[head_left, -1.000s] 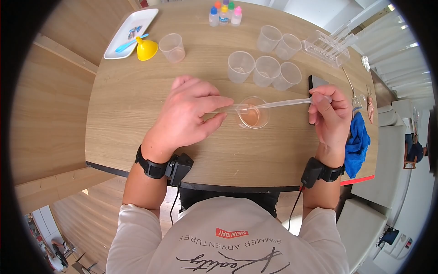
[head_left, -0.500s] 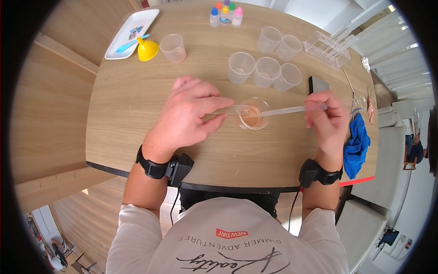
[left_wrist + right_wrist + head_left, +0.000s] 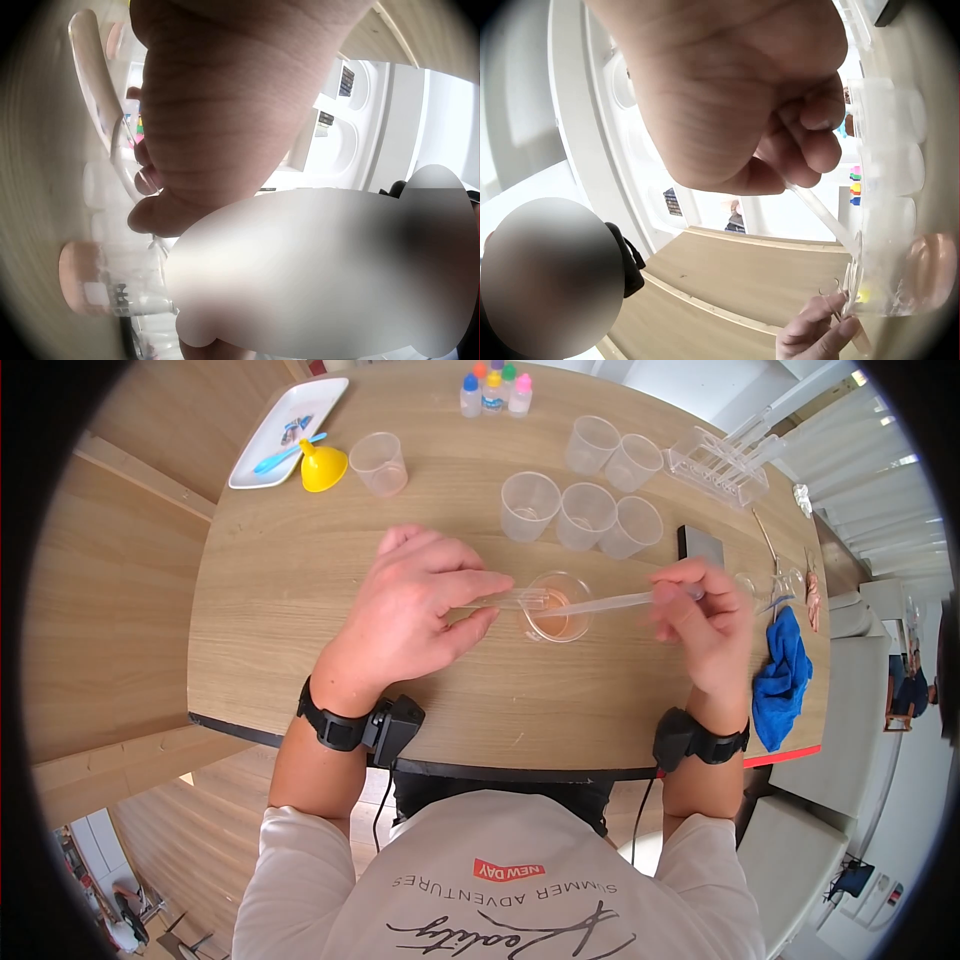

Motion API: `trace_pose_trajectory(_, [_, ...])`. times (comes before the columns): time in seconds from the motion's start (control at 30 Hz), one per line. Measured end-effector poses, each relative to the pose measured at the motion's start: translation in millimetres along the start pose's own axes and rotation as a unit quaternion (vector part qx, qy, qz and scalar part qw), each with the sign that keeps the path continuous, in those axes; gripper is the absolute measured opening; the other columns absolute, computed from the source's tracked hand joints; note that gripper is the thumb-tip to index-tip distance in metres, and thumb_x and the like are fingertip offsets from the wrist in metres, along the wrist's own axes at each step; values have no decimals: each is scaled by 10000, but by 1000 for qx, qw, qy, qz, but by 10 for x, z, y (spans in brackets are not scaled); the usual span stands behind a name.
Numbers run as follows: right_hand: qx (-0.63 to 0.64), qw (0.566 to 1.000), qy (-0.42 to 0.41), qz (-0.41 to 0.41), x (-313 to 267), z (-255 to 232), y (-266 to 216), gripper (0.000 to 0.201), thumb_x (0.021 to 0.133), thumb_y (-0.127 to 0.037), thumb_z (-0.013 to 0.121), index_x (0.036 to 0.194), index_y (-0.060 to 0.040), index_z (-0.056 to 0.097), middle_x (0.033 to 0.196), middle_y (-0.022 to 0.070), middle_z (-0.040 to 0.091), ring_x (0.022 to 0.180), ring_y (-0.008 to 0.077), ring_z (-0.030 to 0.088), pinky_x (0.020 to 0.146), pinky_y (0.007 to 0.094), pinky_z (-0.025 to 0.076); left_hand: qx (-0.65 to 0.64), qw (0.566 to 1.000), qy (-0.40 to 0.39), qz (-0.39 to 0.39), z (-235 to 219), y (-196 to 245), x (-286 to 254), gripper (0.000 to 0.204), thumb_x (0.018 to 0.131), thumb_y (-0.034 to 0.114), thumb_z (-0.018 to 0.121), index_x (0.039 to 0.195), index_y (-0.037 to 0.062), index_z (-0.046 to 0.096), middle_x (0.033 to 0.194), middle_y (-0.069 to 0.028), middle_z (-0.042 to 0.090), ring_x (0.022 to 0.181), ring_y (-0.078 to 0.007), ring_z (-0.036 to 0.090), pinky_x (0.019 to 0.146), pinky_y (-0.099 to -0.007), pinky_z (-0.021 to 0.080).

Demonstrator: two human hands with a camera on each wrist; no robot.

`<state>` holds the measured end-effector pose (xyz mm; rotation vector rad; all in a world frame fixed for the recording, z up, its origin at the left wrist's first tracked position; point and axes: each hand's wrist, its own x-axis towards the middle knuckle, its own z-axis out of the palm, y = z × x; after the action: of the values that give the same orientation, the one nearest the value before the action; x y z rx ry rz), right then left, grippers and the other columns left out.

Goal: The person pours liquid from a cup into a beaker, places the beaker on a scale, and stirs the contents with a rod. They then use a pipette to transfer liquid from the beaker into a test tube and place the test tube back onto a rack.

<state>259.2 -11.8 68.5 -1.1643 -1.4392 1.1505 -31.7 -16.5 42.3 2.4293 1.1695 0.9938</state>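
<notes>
The left hand point(image 3: 415, 610) pinches a clear glass tube point(image 3: 515, 598) lying nearly level, its mouth over the rim of a small beaker point(image 3: 576, 632). Peach-coloured liquid point(image 3: 930, 274) fills the beaker's lower part. In the right hand point(image 3: 708, 622) is a translucent plastic dropper point(image 3: 610, 603), gripped near its bulb, with its tip down inside the beaker. The right wrist view shows the dropper's stem point(image 3: 821, 210) slanting from the curled fingers to the beaker. In the left wrist view the tube point(image 3: 94, 75) extends past the left hand point(image 3: 217, 105).
Several plastic cups point(image 3: 588, 515) stand behind the beaker; another cup point(image 3: 379, 466) is beside a yellow funnel point(image 3: 323, 467) and white tray point(image 3: 248, 468). Dropper bottles point(image 3: 492, 398) sit at the far edge. Right: tube rack point(image 3: 725, 472), grey-black box point(image 3: 700, 547), blue cloth point(image 3: 782, 680).
The right hand has moved left and slightly down, bringing the dropper's tip from beside the tube's mouth into the beaker. The left hand and tube have stayed nearly still.
</notes>
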Motion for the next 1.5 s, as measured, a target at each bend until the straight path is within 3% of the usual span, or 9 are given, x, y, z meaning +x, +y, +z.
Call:
trace_pose_trajectory(0.1, [30, 999, 16, 30, 71, -176, 53, 61, 914, -48, 636, 941, -19, 682, 679, 9, 625, 545, 54, 546, 490, 190, 403, 0, 1000, 1, 1, 3, 0, 2, 304, 697, 70, 797, 997, 108, 763, 863, -36, 635, 804, -214, 574, 865, -357, 395])
trace_pose_trajectory(0.33, [160, 986, 41, 1, 155, -350, 147, 106, 920, -57, 605, 961, 21, 665, 673, 53, 642, 479, 93, 546, 427, 197, 402, -1, 1000, 5, 1, 6, 4, 2, 299, 693, 68, 802, 987, 110, 765, 857, -31, 635, 799, -207, 573, 856, -351, 392])
trace_pose_trajectory(0.57, [173, 984, 40, -12, 148, -325, 148, 112, 931, -66, 609, 977, 20, 664, 685, 55, 647, 484, 93, 550, 433, 192, 404, 2, 1000, 6, 3, 5, 5, 2, 297, 695, 67, 803, 986, 111, 765, 854, -26, 633, 798, -205, 571, 855, -350, 391])
trace_pose_trajectory(0.83, [98, 995, 27, -17, 121, -253, 132, 105, 934, -55, 624, 1002, 16, 662, 709, 44, 645, 516, 87, 565, 446, 189, 399, 0, 1000, 5, 1, 7, 2, 3, 294, 698, 72, 801, 987, 111, 765, 856, -28, 633, 801, -207, 572, 863, -351, 392])
trace_pose_trajectory(0.97, [150, 987, 34, -37, 101, -347, 116, 89, 926, -37, 618, 987, 5, 668, 721, 38, 645, 515, 86, 559, 452, 185, 397, 0, 1000, 4, -2, -1, 5, 2, 287, 700, 72, 799, 983, 110, 766, 857, -29, 633, 802, -209, 573, 864, -352, 391])
trace_pose_trajectory(1.07, [134, 988, 58, -53, 75, -327, 52, 71, 904, -15, 624, 959, -5, 668, 725, 30, 641, 532, 69, 544, 465, 187, 396, 2, 1000, 7, -1, -7, 9, 6, 283, 700, 71, 798, 979, 107, 766, 857, -32, 634, 802, -211, 573, 865, -352, 390])
trace_pose_trajectory(1.23, [-121, 987, -6, -103, -47, -30, -5, 81, 873, 28, 651, 932, -20, 676, 710, -30, 591, 587, 17, 443, 520, 192, 349, -2, 1000, 9, 4, 3, -6, 3, 279, 703, 67, 791, 978, 102, 764, 859, -34, 634, 800, -214, 572, 864, -355, 388])
trace_pose_trajectory(1.5, [-152, 985, -15, -84, -48, 84, 6, 114, 898, 36, 625, 978, -17, 687, 621, -27, 537, 572, 21, 425, 527, 199, 354, -6, 1000, 8, 2, 9, 1, 7, 281, 705, 68, 792, 981, 105, 764, 859, -33, 633, 803, -211, 573, 869, -356, 388])
